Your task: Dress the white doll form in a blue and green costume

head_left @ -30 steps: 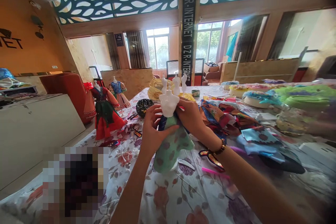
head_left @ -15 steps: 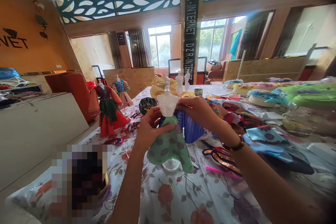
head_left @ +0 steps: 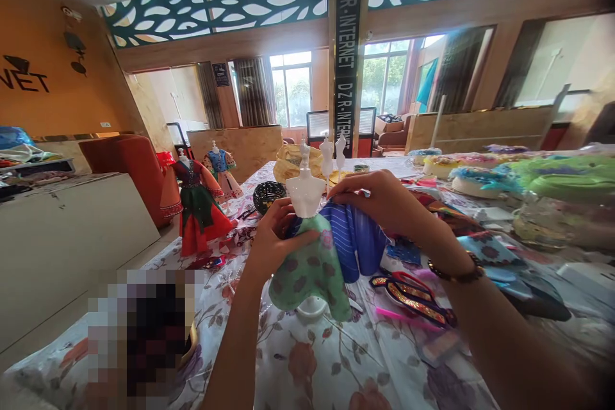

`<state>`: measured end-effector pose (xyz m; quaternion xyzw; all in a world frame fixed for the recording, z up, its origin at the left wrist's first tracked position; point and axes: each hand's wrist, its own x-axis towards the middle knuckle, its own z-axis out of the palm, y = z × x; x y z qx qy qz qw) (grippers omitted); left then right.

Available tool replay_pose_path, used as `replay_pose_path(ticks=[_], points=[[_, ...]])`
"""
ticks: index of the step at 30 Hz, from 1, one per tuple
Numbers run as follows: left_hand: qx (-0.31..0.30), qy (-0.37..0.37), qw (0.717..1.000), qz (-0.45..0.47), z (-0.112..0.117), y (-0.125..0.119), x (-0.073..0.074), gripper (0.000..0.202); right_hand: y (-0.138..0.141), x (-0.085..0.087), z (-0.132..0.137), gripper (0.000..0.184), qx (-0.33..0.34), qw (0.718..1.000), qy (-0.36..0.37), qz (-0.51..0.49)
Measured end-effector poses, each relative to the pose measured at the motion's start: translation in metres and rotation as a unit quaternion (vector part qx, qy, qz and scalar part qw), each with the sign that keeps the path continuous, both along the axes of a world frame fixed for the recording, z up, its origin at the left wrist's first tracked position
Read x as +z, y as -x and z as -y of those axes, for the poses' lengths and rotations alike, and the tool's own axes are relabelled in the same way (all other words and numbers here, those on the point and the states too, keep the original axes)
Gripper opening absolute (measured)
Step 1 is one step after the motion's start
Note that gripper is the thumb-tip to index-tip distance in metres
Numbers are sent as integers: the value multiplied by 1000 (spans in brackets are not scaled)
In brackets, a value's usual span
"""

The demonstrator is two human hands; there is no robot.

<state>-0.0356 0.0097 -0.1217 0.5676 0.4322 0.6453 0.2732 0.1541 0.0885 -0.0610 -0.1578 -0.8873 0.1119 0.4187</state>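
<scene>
The left hand (head_left: 271,240) grips the waist of a white mannequin (head_left: 304,192) standing mid-bench (head_left: 307,359), over its green skirt (head_left: 310,272). The right hand (head_left: 384,198) pinches the top edge of a blue cloth (head_left: 353,240) just right of the mannequin. Ribbons (head_left: 413,295) lie near right; a dressed doll (head_left: 196,208) stands far left.

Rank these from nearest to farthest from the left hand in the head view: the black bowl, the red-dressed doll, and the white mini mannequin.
1. White mini mannequin: touching the left hand, just right of its fingers.
2. Black bowl: just behind the hand, on the table.
3. Red-dressed doll: farther left, near the table's edge.
</scene>
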Motion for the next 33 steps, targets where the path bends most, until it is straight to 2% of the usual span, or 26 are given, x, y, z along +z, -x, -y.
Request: replay_pose_path(ticks=[5, 11, 17, 26, 29, 33], points=[[-31, 7, 999, 5, -1, 0, 0, 53, 5, -1, 2, 16, -19, 999, -40, -24], [-53, 19, 998, 13, 1, 1, -1, 42, 2, -2, -1, 13, -34, 999, -26, -7], [-49, 3, 998, 37, -5, 12, -7, 46, -3, -1, -4, 13, -5, 1000, -7, -1], [48, -56, 996, 41, -8, 15, -6, 32, -4, -1, -2, 12, 21, 1000, 11, 18], [84, -83, 991, 66, -8, 16, -6, 28, -6, -1, -4, 12, 18, 999, 13, 23], [101, -153, 975, 124, -6, 16, -6, 24, -5, -1, -1, 12, 21, 999, 18, 28]])
